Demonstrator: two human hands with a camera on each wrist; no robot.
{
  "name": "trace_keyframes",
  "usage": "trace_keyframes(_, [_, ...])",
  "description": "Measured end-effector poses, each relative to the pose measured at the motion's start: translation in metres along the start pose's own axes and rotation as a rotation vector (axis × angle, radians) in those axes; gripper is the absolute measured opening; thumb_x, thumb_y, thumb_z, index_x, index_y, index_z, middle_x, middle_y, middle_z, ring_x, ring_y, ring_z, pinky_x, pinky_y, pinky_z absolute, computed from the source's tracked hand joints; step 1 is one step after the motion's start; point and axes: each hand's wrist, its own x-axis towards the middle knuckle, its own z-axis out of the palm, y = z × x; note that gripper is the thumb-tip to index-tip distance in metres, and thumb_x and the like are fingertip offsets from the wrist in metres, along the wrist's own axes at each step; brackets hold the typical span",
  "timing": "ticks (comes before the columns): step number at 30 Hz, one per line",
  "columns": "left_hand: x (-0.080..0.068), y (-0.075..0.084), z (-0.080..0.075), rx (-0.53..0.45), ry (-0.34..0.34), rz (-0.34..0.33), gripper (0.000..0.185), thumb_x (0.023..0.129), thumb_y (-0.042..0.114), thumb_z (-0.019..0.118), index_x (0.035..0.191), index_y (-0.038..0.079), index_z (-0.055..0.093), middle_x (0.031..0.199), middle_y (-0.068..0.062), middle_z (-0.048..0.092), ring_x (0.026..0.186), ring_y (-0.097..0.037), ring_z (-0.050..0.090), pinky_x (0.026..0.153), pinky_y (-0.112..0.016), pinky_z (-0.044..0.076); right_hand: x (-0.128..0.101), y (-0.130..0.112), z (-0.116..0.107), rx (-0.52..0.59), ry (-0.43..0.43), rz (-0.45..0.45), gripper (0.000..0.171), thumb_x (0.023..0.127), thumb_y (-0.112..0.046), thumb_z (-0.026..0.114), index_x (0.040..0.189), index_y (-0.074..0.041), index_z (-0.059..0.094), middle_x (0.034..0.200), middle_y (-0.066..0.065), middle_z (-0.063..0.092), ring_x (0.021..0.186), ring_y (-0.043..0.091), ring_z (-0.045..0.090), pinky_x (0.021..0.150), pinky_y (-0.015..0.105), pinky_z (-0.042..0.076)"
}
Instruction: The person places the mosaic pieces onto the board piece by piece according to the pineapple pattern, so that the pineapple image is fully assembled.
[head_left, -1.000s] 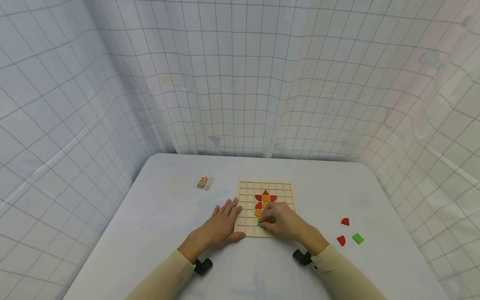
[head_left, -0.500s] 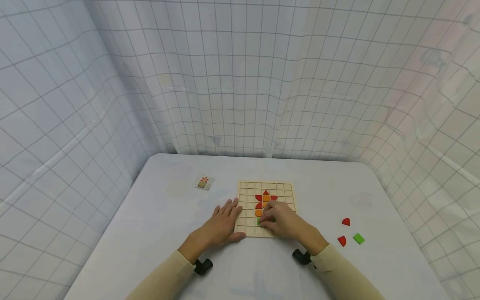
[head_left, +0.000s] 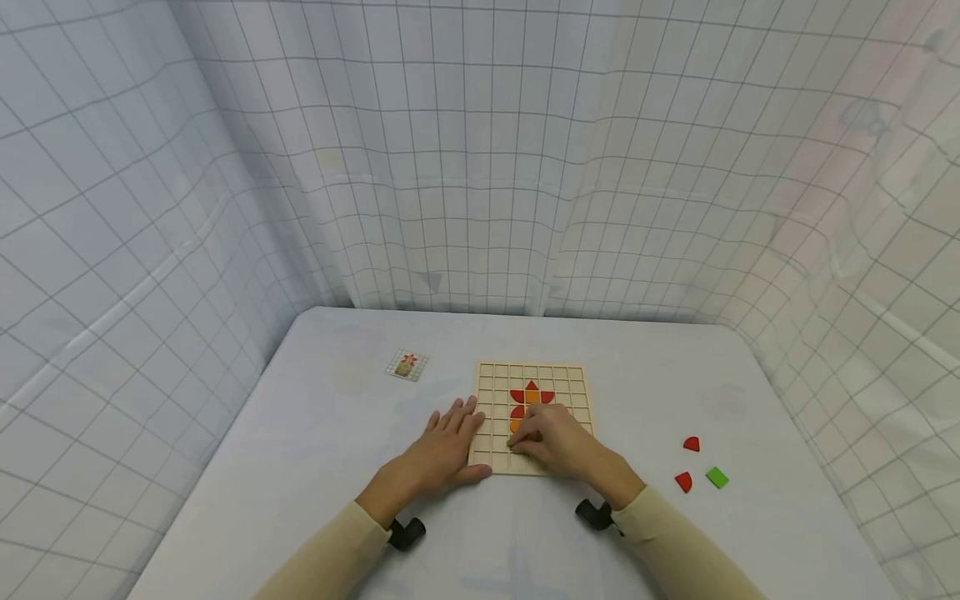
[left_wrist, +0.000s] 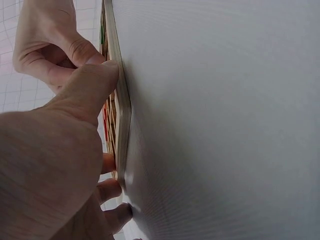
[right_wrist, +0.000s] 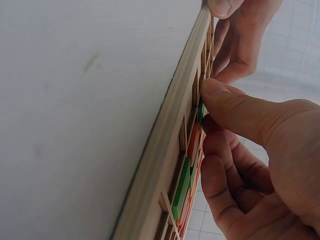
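Note:
A pale wooden grid board [head_left: 486, 392] lies on the table with red and orange pieces set in its cells, forming a flower-like figure. My left hand [head_left: 442, 454] rests along the board's left edge, its fingers straight and its thumb at the near corner. Over the lower cells, my right hand [head_left: 558, 442] pinches a small green tile [right_wrist: 201, 111] between thumb and fingers; most of the tile is hidden. In the right wrist view another green tile [right_wrist: 181, 187] sits in the board, and an orange piece [right_wrist: 193, 145] lies between the two.
Two red quarter-round pieces, one farther [head_left: 692, 444] and one nearer [head_left: 683, 482], lie right of the board beside a loose green tile [head_left: 717, 477]. A small picture card [head_left: 407, 365] with a flower on a grid lies at back left. Grid-patterned curtains [head_left: 465, 167] surround the table.
My right hand has shifted slightly left over the board with the green tile at its fingertips, now covering part of the orange piece. The left hand and loose pieces have stayed put.

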Motion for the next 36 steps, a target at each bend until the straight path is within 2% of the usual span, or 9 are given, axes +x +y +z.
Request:
trace_keyframes(6, [-0.001,0.002,-0.001,-0.006,0.001,0.0,0.093,0.112,0.056,0.076,0.176,-0.001,0.039,0.194,-0.025,0.022,0.181,-0.048,0.024,0.142,-0.073,0.029,0.0,-0.002,0.0,-0.005,0.004,-0.006,0.006,0.1,-0.013,0.094,0.105,-0.015,0.095,0.099,-0.004,0.081,0.089,0.002,0.069,0.077,0.02,0.057])
trace_keyframes(11, [-0.001,0.002,-0.001,-0.009,-0.002,-0.003,0.093,0.112,0.056,0.076,0.176,-0.001,0.039,0.194,-0.025,0.021,0.182,-0.048,0.024,0.142,-0.073,0.028,-0.005,-0.001,-0.003,-0.02,0.025,-0.015,0.006,0.1,-0.013,0.094,0.106,-0.015,0.094,0.099,-0.005,0.08,0.087,0.002,0.064,0.075,0.021,0.055])
trace_keyframes(16, [-0.001,0.002,0.0,-0.008,-0.008,-0.01,0.094,0.112,0.056,0.076,0.177,0.0,0.038,0.195,-0.025,0.021,0.182,-0.047,0.023,0.143,-0.072,0.027,-0.012,-0.002,-0.008,-0.036,0.047,0.033,0.008,0.101,-0.014,0.093,0.109,-0.015,0.093,0.104,-0.005,0.08,0.088,0.005,0.062,0.077,0.023,0.054])
trace_keyframes(18, [-0.001,0.002,0.0,-0.009,-0.008,-0.013,0.094,0.112,0.056,0.076,0.177,0.0,0.038,0.195,-0.024,0.021,0.182,-0.047,0.023,0.143,-0.072,0.027,-0.016,0.0,-0.01,-0.043,0.053,0.056,0.01,0.102,-0.015,0.093,0.111,-0.015,0.093,0.105,-0.005,0.081,0.088,0.004,0.061,0.078,0.023,0.054])
trace_keyframes(25, [-0.001,0.002,0.0,-0.016,-0.008,-0.016,0.094,0.111,0.056,0.076,0.177,0.001,0.038,0.195,-0.024,0.021,0.182,-0.047,0.023,0.144,-0.072,0.027,-0.033,0.014,-0.02,-0.041,0.123,0.041,0.008,0.099,-0.009,0.093,0.106,-0.012,0.092,0.101,0.0,0.08,0.083,0.005,0.062,0.073,0.022,0.054])
trace_keyframes(30, [-0.001,0.001,0.001,-0.01,-0.003,-0.012,0.094,0.111,0.056,0.077,0.177,0.001,0.038,0.194,-0.025,0.021,0.182,-0.047,0.023,0.143,-0.072,0.027,-0.05,0.022,-0.031,-0.022,0.143,0.108,0.012,0.099,-0.006,0.093,0.109,-0.011,0.092,0.102,-0.002,0.081,0.082,0.001,0.061,0.071,0.021,0.055])
trace_keyframes(36, [-0.001,0.002,0.0,-0.012,-0.001,-0.012,0.095,0.111,0.056,0.077,0.177,0.001,0.037,0.195,-0.025,0.021,0.182,-0.047,0.023,0.144,-0.072,0.026,-0.077,0.033,-0.044,-0.046,0.187,0.203,0.015,0.098,-0.009,0.095,0.111,-0.015,0.092,0.104,-0.007,0.08,0.088,0.004,0.065,0.074,0.022,0.056])
